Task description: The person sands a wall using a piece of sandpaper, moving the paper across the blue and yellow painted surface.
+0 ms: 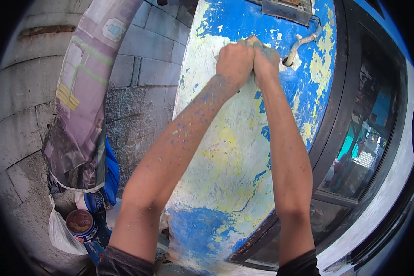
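Both my arms stretch up to a wall (221, 156) with flaking blue paint over a pale, yellow-stained layer. My left hand (234, 62) is closed in a fist against the upper part of the wall. Right beside it, touching it, my right hand (267, 64) is also closed. A small brownish edge shows above the knuckles, but the fingers hide most of whatever they grip. Blue and pale paint flecks stick to my left forearm (170, 142). Around the hands the blue is largely gone, while blue paint (248, 18) covers the wall above.
A meter box (287, 11) with a grey conduit (303, 43) is fixed above right of my hands. Along the right runs a dark window frame (338, 92) with glass. At left hang a printed sheet (85, 92), a white bag (64, 232) and a round tub (81, 224) before a grey block wall (158, 46).
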